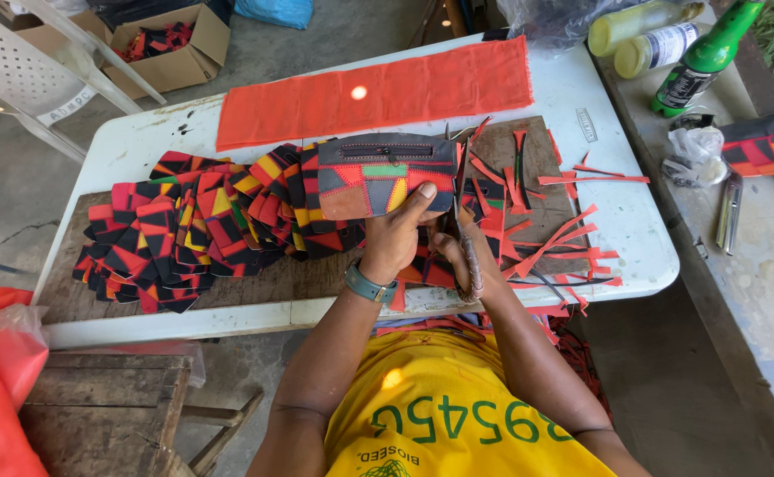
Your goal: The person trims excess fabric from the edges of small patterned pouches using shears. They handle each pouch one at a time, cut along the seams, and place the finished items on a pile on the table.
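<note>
Left hand [396,231] grips patchwork pouch [383,175] at its 6 o'clock edge. Right hand [458,252] closed on scissors [459,212] (blades at pouch's 3 o'clock). Stacked patchwork pieces [201,225] at 9 o'clock on tabletop [634,230].

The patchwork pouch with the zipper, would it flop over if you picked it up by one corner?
Probably. The patchwork pouch is flat stitched fabric, so it would likely bend and droop. It looks light: the left hand lifts it by one edge alone. The cloth seems unlikely to slip.
</note>
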